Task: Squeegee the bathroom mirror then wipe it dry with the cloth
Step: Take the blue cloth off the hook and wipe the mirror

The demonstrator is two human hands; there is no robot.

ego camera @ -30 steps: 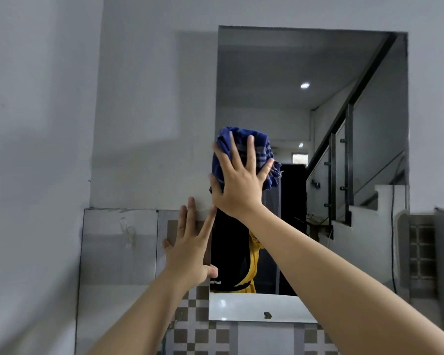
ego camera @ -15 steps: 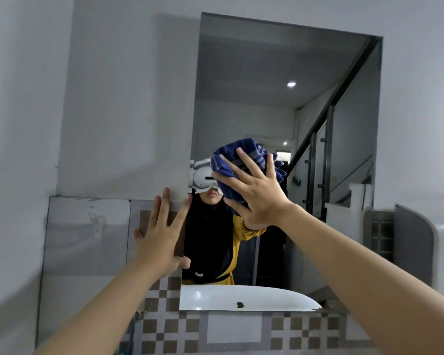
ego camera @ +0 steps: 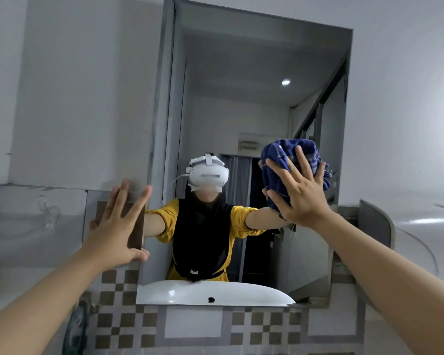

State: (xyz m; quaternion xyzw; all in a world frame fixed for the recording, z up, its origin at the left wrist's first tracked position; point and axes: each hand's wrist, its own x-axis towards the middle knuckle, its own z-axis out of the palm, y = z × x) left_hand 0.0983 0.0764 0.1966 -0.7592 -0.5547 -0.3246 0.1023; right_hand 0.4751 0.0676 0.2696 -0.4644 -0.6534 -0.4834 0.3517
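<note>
— Since the right hand (ego camera: 299, 189) has its palm flat and fingers fanned over the bunched blue cloth (ego camera: 290, 160), what is that spread for?

— Pressure, I'd judge. The cloth is pinned between palm and mirror (ego camera: 254, 111), so a wide hand pushes the whole wad against the glass rather than one corner. It sits at mid-height toward the mirror's right side, so this looks like the drying step.

— And the left hand (ego camera: 117, 226)?

— Open too, fingers splayed, holding nothing. It rests on the tiled wall (ego camera: 41, 239) just beside the mirror's left edge, probably bracing the body for the reach. Whether the thumb touches the glass, I cannot tell from this head view.

— How much room does the cloth have?

— Plenty upward and to the left; the glass above is bare. To the right the mirror's edge is near, so strokes that way must stop short. Below, the bottom edge meets the checked tile band (ego camera: 128, 326).

— Any squeegee about?

— None shows in the head view.
</note>
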